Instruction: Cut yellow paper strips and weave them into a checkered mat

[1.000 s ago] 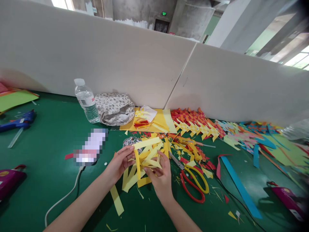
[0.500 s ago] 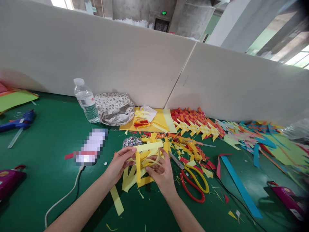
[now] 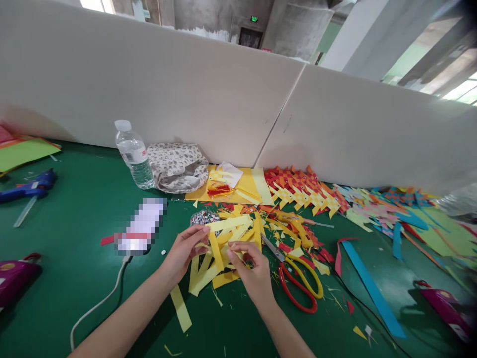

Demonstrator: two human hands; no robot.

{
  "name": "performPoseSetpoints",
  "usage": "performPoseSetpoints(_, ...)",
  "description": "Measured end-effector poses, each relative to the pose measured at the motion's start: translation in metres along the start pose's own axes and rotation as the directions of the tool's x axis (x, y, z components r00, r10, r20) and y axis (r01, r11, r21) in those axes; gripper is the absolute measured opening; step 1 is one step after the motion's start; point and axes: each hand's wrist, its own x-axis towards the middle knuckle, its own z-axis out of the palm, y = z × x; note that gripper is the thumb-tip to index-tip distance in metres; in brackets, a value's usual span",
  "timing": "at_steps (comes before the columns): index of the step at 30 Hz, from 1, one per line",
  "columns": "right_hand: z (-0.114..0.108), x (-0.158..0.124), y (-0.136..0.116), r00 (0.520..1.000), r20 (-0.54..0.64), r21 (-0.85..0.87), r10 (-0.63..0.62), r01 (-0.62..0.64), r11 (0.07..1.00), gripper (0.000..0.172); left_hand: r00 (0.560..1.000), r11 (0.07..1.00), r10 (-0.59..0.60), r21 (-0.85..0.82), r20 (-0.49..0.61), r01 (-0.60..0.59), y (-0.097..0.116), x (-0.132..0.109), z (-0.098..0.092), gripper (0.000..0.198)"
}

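Over the middle of the green table, my left hand [image 3: 187,248] is closed, pinching a pale yellow paper strip [image 3: 227,224] between thumb and fingers. A deeper yellow paper strip [image 3: 216,252] hangs down from it, crossing near my left fingertips. The pale strip runs to the right and bends back at its far end toward my right hand [image 3: 252,266]. My right thumb and forefinger are pinched together on what looks like the bent-back end of the pale strip, though the fingers partly hide it. Loose yellow paper strips [image 3: 201,282] lie beneath both hands.
Scissors [image 3: 298,281] with red and yellow handles lie right of my hands, among paper scraps. Woven paper fish [image 3: 303,191] are piled behind. A water bottle [image 3: 134,156], a phone [image 3: 143,223] with a cable, and a blue glue gun [image 3: 32,188] stand or lie leftward. A partition [image 3: 167,94] rises behind.
My right hand has moved from the pale strip's right end down and left, its fingers closing together. The strip's loop has flattened into a fold. The hanging yellow strip has tilted; my left hand stays put.
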Motion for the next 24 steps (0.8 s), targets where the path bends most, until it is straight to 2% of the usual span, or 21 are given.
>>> performPoseSetpoints(3, -0.0010, 0.0008, 0.0015, 1.000, -0.003, 0.035, 0.020, -0.020, 0.999, 0.009, 1.000, 1.000, 0.002, 0.014, -0.009, -0.002, 0.0001, -0.0002, -0.0001, 0.015)
performPoseSetpoints(6, -0.0006, 0.0016, 0.0058, 0.990, -0.017, 0.156, 0.138, -0.133, 0.979, 0.015, 1.000, 1.000, 0.011, 0.016, -0.010, -0.011, -0.0008, 0.0002, -0.0002, 0.016)
performPoseSetpoints(10, 0.0021, 0.0034, 0.0082, 0.941, 0.037, 0.320, 0.336, -0.329, 0.888, 0.025, 0.999, 0.999, 0.046, 0.010, -0.027, -0.046, -0.0016, 0.0001, 0.0004, 0.017)
performPoseSetpoints(13, 0.0041, 0.0051, 0.0052, 0.913, 0.028, 0.408, 0.407, -0.382, 0.829, 0.029, 0.996, 0.997, 0.068, 0.039, -0.049, -0.066, -0.0013, -0.0011, 0.0021, 0.017)
performPoseSetpoints(17, 0.0035, 0.0044, 0.0018, 0.924, -0.005, 0.357, 0.382, -0.355, 0.864, 0.028, 0.994, 0.993, 0.093, 0.072, -0.054, -0.089, -0.0004, -0.0035, 0.0049, 0.018)
performPoseSetpoints(20, 0.0024, 0.0017, 0.0034, 0.941, 0.015, 0.252, 0.339, -0.332, 0.909, 0.026, 0.993, 0.994, 0.104, 0.048, -0.047, -0.102, 0.0005, -0.0051, 0.0054, 0.016)
performPoseSetpoints(24, 0.0039, -0.0003, 0.0063, 0.951, 0.007, 0.236, 0.309, -0.302, 0.924, 0.023, 0.997, 0.997, 0.078, 0.004, -0.013, -0.077, 0.0010, -0.0061, 0.0049, 0.015)
